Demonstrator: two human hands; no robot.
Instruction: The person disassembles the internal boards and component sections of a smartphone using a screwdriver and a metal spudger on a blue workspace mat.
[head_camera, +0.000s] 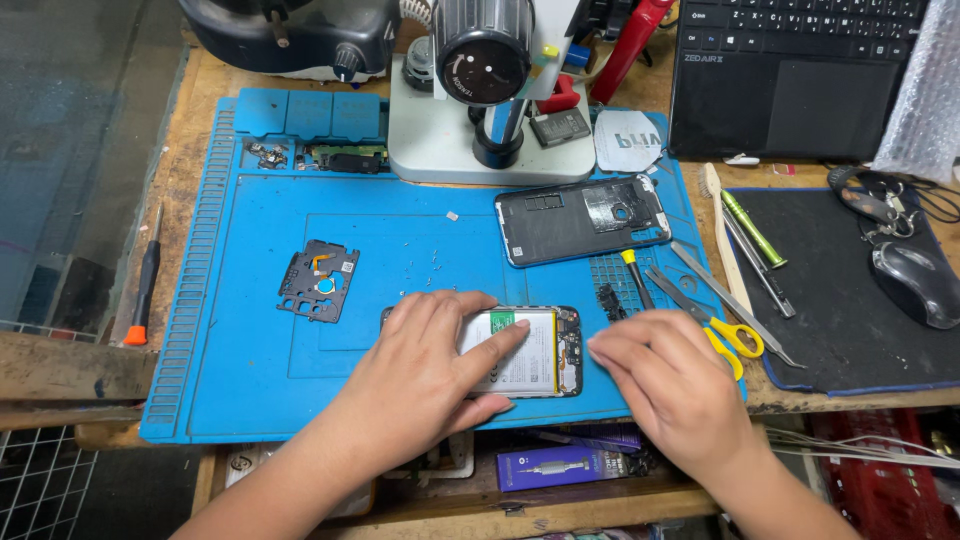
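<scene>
Left grip (425, 365) flat, open, pinning opened phone (520, 350); right grip (665, 385) curled, empty, at right edge. Risk: battery (515, 352) flexed, punctured.

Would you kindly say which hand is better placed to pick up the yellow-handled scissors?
Right. The right hand lies beside the scissors, nearly touching, while the left hand rests across the opened phone.

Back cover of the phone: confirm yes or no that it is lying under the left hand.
No: the back cover lies apart near the microscope base, while the left hand rests on the opened phone.
</scene>
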